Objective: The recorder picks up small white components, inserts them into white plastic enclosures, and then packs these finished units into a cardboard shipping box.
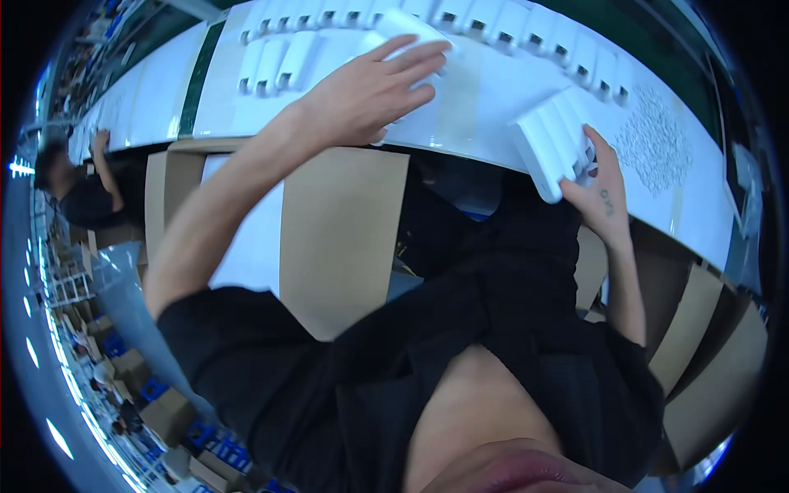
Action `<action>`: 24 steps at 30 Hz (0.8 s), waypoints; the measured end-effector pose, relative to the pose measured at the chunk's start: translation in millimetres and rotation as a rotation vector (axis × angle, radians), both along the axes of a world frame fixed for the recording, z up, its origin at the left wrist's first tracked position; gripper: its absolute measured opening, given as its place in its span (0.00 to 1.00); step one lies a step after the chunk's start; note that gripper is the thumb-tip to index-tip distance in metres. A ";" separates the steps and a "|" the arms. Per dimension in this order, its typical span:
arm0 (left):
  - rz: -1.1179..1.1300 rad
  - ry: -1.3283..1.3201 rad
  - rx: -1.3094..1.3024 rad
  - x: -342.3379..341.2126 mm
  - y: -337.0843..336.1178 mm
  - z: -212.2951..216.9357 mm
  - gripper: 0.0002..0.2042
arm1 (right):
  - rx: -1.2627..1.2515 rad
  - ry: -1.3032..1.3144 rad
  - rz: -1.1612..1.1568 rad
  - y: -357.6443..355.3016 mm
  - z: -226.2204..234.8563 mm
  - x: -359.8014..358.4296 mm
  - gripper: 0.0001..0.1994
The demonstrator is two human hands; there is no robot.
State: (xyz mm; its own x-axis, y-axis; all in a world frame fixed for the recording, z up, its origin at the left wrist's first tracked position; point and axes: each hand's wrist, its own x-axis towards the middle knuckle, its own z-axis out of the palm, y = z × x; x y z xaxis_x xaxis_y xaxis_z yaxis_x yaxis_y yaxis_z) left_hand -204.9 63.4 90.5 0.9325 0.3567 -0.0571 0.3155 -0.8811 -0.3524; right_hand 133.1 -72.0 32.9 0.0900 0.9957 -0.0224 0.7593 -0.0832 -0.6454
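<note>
My right hand (606,185) grips a row of several white, rounded plastic bars (555,135) from their near right side. The row is tilted at the table's front edge, with the thumb near its lower end. My left hand (370,94) is stretched over the table, fingers spread and slightly blurred. Just beyond those fingers lies a tilted white bar (407,26); whether they touch it I cannot tell. Several like bars with dark end openings stand in a curved line (509,29) at the back. A smaller group (275,64) sits left of my left hand.
Small shiny parts (655,140) are heaped on the white table (468,107) at the right. An open cardboard box (341,230) stands below the front edge, under my left arm. More cardboard (699,329) is at lower right. Another person (86,185) works at far left.
</note>
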 end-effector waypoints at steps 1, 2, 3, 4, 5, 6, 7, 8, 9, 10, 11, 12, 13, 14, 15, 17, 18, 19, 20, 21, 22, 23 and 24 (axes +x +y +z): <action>-0.108 0.101 0.001 9.5 10.9 -6.2 0.26 | 0.034 -0.102 -0.105 -6.7 -5.3 2.2 0.42; -0.136 0.109 -0.006 21.7 19.9 -9.3 0.26 | 0.050 -0.220 -0.187 -8.4 -12.0 -0.1 0.42; -0.187 0.190 -0.002 27.3 26.8 -10.6 0.26 | 0.065 -0.338 -0.257 -4.8 -15.4 -8.3 0.42; -0.223 0.277 0.004 22.5 30.6 -9.6 0.25 | 0.060 -0.322 -0.260 -1.4 -15.4 -18.4 0.42; -0.275 0.359 0.010 23.3 37.1 -12.8 0.25 | 0.088 -0.362 -0.274 1.3 -18.1 -23.2 0.43; -0.320 0.441 0.017 21.4 41.4 -15.2 0.25 | 0.117 -0.402 -0.281 4.5 -20.7 -26.0 0.45; -0.355 0.456 0.042 21.7 45.0 -16.4 0.22 | 0.104 -0.397 -0.299 5.1 -24.2 -24.6 0.45; -0.386 0.468 0.068 19.3 47.4 -17.2 0.19 | 0.090 -0.393 -0.277 6.6 -26.4 -23.3 0.45; -0.389 0.477 0.061 8.9 45.9 -16.3 0.19 | 0.079 -0.382 -0.240 8.6 -26.7 -24.1 0.46; -0.340 0.439 -0.016 -0.7 45.3 -11.5 0.17 | 0.070 -0.376 -0.208 10.7 -23.6 -24.0 0.47; -0.288 0.399 -0.092 -7.0 43.5 -10.7 0.15 | 0.062 -0.372 -0.174 11.4 -21.8 -23.2 0.48; -0.291 0.398 -0.097 -8.1 38.4 -9.8 0.15 | 0.056 -0.373 -0.175 10.5 -20.8 -22.4 0.48; -0.218 0.287 -0.155 -9.5 32.4 -8.8 0.13 | 0.064 -0.389 -0.154 9.5 -20.0 -21.9 0.48; -0.142 0.176 -0.208 -9.9 25.9 -7.7 0.12 | 0.076 -0.406 -0.132 9.4 -19.6 -20.4 0.48; -0.066 0.064 -0.260 -10.3 18.6 -7.1 0.11 | 0.088 -0.422 -0.111 9.0 -18.8 -18.5 0.48; 0.037 -0.289 -0.346 -4.9 -5.0 -21.2 0.09 | 0.104 -0.443 -0.085 9.9 -15.3 -17.7 0.48; 0.060 -0.534 -0.381 13.2 -26.0 -41.4 0.07 | 0.109 -0.431 -0.047 12.5 -13.3 -19.7 0.47; 0.278 -0.654 -0.529 42.0 -54.3 -50.3 0.11 | 0.107 -0.421 -0.017 13.1 -11.0 -20.7 0.46; 0.287 -0.682 -0.483 72.9 -70.5 -57.5 0.14 | 0.106 -0.410 0.013 14.0 -8.9 -20.3 0.45; 0.308 -0.706 -0.428 94.8 -81.4 -61.2 0.18 | 0.111 -0.391 0.053 14.9 -6.4 -18.7 0.44; 0.323 -0.709 -0.420 103.1 -84.1 -67.4 0.18 | 0.117 -0.389 0.069 15.5 -4.1 -17.2 0.44; 0.324 -0.700 -0.355 109.4 -83.0 -77.7 0.19 | 0.157 -0.360 0.062 14.2 -1.7 -12.7 0.44; 0.325 -0.691 -0.289 113.1 -79.5 -86.6 0.21 | 0.200 -0.332 0.055 12.7 2.8 -6.8 0.43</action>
State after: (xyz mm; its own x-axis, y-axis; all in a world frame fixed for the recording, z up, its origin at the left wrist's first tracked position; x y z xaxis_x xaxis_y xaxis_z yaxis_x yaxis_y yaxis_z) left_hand -91.8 -16.2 3.9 0.6433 0.6744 0.3623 0.6337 -0.7347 0.2423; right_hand 126.3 -59.3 35.8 0.0064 0.9810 0.1940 0.9292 0.0658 -0.3637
